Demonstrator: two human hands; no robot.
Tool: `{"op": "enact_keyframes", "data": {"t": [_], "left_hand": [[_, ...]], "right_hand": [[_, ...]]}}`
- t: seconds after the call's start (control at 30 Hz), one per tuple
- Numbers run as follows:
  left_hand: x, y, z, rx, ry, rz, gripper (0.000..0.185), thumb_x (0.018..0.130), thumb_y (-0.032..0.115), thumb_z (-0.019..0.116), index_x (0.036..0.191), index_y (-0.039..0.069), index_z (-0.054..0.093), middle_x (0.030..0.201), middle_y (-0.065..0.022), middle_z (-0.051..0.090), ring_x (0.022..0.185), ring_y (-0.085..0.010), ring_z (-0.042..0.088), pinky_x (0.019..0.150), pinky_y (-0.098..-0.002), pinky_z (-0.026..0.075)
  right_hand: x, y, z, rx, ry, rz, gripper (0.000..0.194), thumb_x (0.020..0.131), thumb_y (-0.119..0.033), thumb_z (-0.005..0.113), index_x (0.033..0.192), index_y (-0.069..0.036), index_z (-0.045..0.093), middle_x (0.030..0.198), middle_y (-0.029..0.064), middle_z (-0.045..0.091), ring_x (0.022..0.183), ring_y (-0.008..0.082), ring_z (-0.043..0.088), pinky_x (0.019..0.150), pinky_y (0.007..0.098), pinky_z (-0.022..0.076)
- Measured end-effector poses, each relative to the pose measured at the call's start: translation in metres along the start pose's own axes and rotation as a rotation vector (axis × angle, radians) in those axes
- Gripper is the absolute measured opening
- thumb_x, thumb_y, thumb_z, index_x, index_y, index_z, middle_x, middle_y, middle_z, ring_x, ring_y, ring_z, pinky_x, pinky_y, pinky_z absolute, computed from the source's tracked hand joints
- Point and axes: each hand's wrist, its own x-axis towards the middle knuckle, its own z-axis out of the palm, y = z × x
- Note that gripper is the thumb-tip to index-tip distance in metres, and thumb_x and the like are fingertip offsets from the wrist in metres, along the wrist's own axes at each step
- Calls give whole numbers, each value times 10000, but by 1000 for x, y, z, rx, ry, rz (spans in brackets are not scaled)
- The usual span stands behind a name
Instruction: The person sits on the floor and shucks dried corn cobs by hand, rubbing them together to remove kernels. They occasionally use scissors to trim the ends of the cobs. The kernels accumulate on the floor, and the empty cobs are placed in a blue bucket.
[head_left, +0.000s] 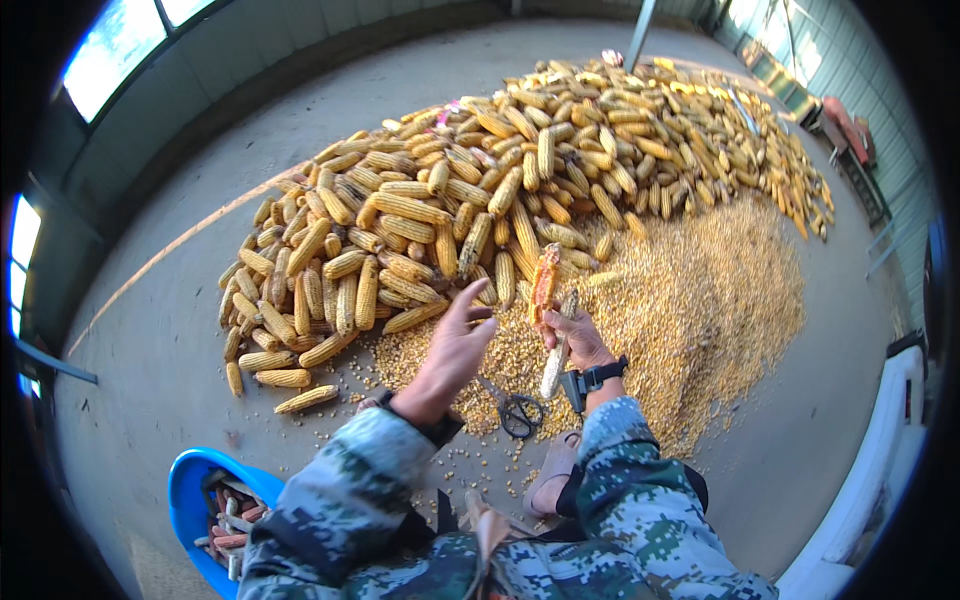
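Note:
My right hand (576, 334) grips a partly shelled corn cob (544, 281), its reddish core showing between remaining kernels. In the same hand, a bare pale cob (556, 358) slants down past the palm. Fingers apart and holding nothing, my left hand (459, 341) hovers to the left of the cobs, near the edge of the heap of corn ears (420, 217). Black-handled scissors (520, 415) lie on loose kernels below and between the hands, blades pointing up and left. A wide mound of shelled kernels (697, 300) spreads to the right of my right hand.
A blue plastic tub (184, 480) at lower left holds several bare cobs (231, 517). Single ears, such as one corn ear (306, 399), lie on the concrete floor (150, 390). A metal post (641, 34) rises behind the heap. Red machinery (847, 127) stands along the right wall.

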Motion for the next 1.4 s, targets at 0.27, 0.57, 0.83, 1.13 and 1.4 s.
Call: {"op": "enact_keyframes", "data": {"t": [0.27,0.57,0.83,1.13,1.4], "left_hand": [[27,-20,27,-561,-137,288,376,940,144,550,1287,61,430,974,-40,599,816,-114,604,685,-280,531],[3,-15,16,-606,-597,-156,276,838,251,673,993,82,519,723,-19,561,531,-96,517,416,-201,355],[11,-14,43,660,-333,254,228,730,107,587,911,-30,564,716,-193,632,680,-282,649,604,-375,515],[10,-30,86,1006,-2,524,240,802,181,567,931,16,449,842,-223,619,716,-374,631,584,-469,493],[14,-16,64,-389,-571,-212,326,795,109,657,1072,47,497,724,-41,574,446,-90,455,381,-222,315]], "right_hand": [[-53,-87,93,-666,-64,-84,178,810,-151,732,951,-50,691,744,-20,626,617,58,560,560,224,464],[-74,-96,89,-1003,148,-945,282,817,-174,703,1074,-68,656,1193,123,598,1100,255,563,937,367,461],[-61,-78,81,-1339,225,-594,317,797,-343,699,850,-32,673,755,149,593,689,320,610,623,388,498],[-38,-65,41,-661,466,-192,217,827,-235,700,748,-33,692,700,42,670,598,146,611,551,282,481],[-48,-79,41,-402,181,-370,152,869,-164,667,845,-14,667,766,42,659,699,111,607,638,253,491]]}}
